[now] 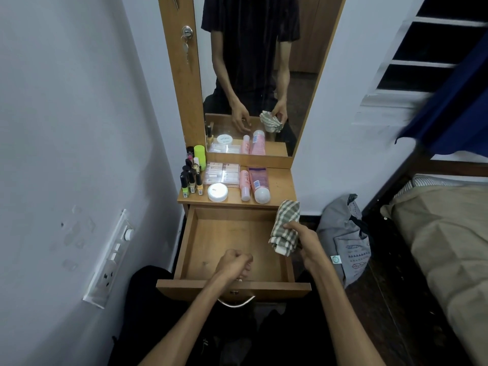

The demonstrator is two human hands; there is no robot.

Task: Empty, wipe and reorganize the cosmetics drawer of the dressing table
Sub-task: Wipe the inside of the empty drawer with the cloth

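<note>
Your right hand point(303, 240) is closed around a bunched green-and-white checked cloth point(285, 225), holding it above the right wall of the pulled-out drawer point(184, 247), near its back corner. Your left hand point(235, 264) is curled into a loose fist with nothing visible in it, hovering over the front part of the drawer just behind its front panel and metal handle point(236, 302). Bare wood shows across the drawer's floor. On the surface point(282, 186) above it the cosmetics stand gathered: a cluster of nail polish bottles point(191, 182) at the left edge, a round white jar point(217, 192) beside them, a clear case point(223, 174) behind the jar, and two pink tubes point(253, 184) lying side by side, caps toward you. The mirror point(250, 75) rises behind them
</note>
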